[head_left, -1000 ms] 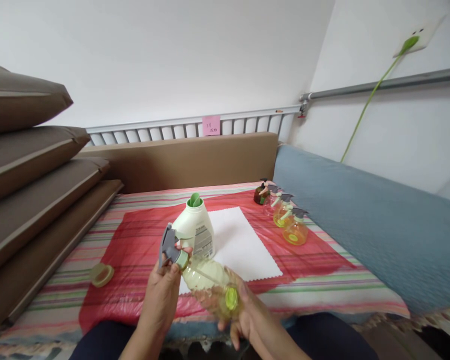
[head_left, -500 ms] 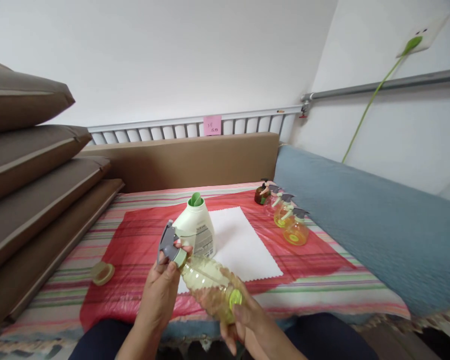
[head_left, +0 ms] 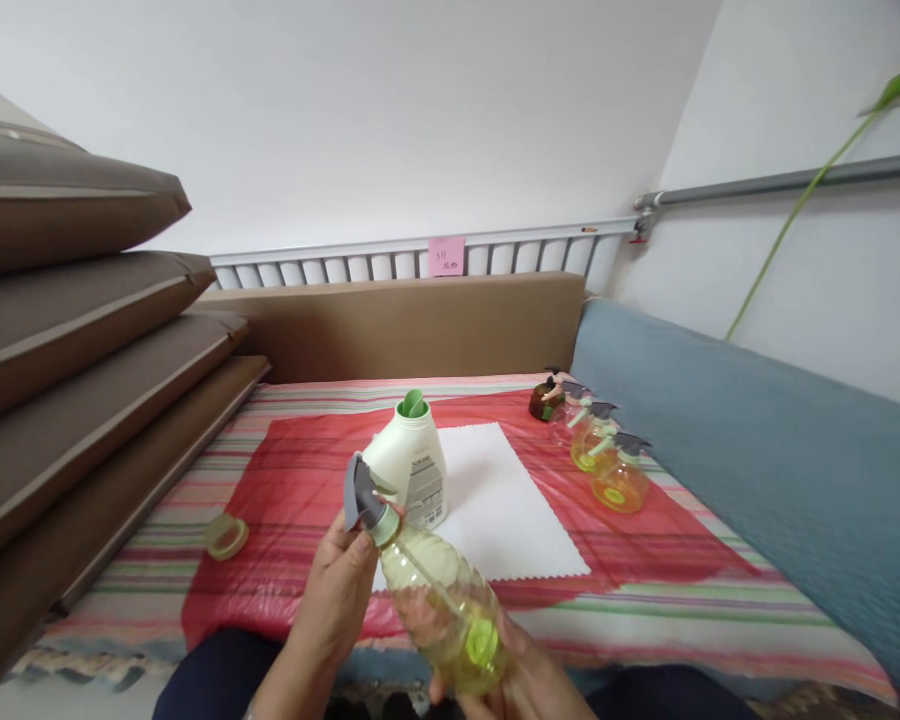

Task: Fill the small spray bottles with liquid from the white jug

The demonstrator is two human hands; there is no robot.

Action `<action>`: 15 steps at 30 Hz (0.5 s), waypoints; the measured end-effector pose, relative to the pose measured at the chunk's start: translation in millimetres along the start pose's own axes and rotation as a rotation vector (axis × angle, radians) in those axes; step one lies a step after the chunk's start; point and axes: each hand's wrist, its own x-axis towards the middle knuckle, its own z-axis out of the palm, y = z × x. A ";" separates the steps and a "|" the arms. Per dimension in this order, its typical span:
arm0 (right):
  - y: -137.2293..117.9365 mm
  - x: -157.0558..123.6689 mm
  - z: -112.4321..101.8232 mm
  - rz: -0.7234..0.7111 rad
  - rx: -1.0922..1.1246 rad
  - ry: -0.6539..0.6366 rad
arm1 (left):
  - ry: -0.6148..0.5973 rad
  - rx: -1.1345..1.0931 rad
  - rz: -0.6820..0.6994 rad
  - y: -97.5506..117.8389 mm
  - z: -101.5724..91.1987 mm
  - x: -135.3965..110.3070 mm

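Observation:
A clear yellow spray bottle (head_left: 439, 600) with a grey and pale green trigger head is held tilted in front of me, its base toward the lower right. My left hand (head_left: 345, 570) grips it at the neck, just under the trigger head. Around the lower body and base, partly hidden behind the bottle, wraps my right hand (head_left: 525, 670). Some liquid shows near the bottom of the bottle. Just beyond stands a white detergent jug (head_left: 412, 460), its green spout uncovered. A pale round cap (head_left: 226, 537) lies to the left on the red sheet.
Several spray and pump bottles (head_left: 619, 485) stand in a row at the right. A white scallop-edged mat (head_left: 510, 520) lies on a red plastic sheet (head_left: 285, 470). Stacked brown cushions (head_left: 82, 290) rise at the left; a blue padded side (head_left: 720, 420) borders the right.
The spray bottle has turned to stand more steeply, with its base lower. Both hands have turned with it. The view has shifted slightly left.

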 end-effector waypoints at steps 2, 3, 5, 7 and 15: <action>0.4 1.1 -0.3 0.024 -0.022 0.000 | -0.016 0.008 -0.018 -0.6 -1.7 -1.0; 0.7 1.5 -0.6 0.036 -0.041 0.005 | -0.027 0.009 -0.028 -0.1 -2.6 -1.1; 1.2 2.3 -1.0 0.024 -0.088 0.035 | -0.055 0.021 -0.040 4.5 -5.8 0.0; 1.9 3.4 -1.3 -0.061 -0.128 0.087 | -0.077 0.083 -0.056 15.2 -12.4 3.3; 12.2 14.8 -21.1 -0.126 -0.217 0.219 | -0.086 0.499 -0.236 75.7 -57.7 8.3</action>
